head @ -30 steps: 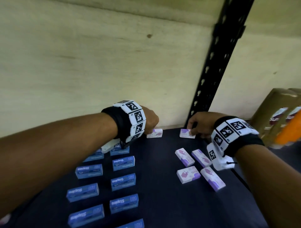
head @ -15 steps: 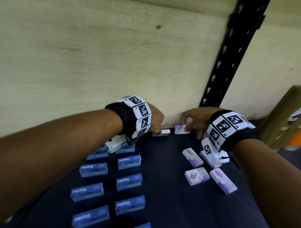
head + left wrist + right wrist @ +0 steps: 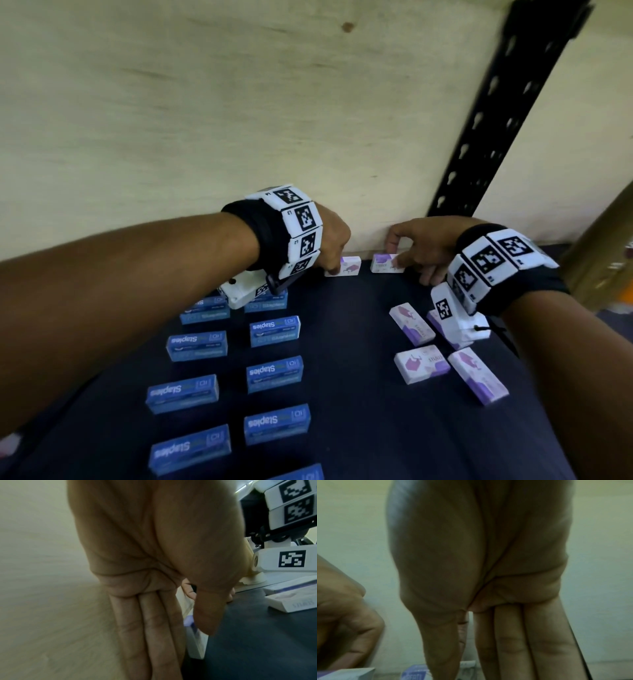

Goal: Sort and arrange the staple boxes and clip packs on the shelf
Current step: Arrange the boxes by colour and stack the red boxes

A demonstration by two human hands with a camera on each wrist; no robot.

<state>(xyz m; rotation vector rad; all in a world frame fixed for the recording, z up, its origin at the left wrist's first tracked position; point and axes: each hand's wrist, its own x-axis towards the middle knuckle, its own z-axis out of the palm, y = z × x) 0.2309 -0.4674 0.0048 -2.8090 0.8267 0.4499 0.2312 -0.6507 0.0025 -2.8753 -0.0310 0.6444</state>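
Two white-and-purple clip packs lie side by side against the back wall. My left hand [image 3: 333, 264] grips the left clip pack [image 3: 345, 266], which shows between thumb and fingers in the left wrist view [image 3: 197, 642]. My right hand [image 3: 394, 255] pinches the right clip pack [image 3: 386, 268], seen low in the right wrist view [image 3: 414, 673]. Several blue staple boxes [image 3: 274, 330] stand in two columns on the left of the dark shelf [image 3: 342, 394]. More clip packs [image 3: 421, 364] lie loose on the right; my right wrist hides part of one.
A pale plywood wall [image 3: 239, 120] closes the back of the shelf. A black perforated upright [image 3: 496, 120] rises at the back right. A brown wrapped package [image 3: 603, 246] stands past it at the right edge.
My right hand slid its clip pack left along the back wall, closer to the pack under my left hand. The view shifted left and the package moved towards the edge.
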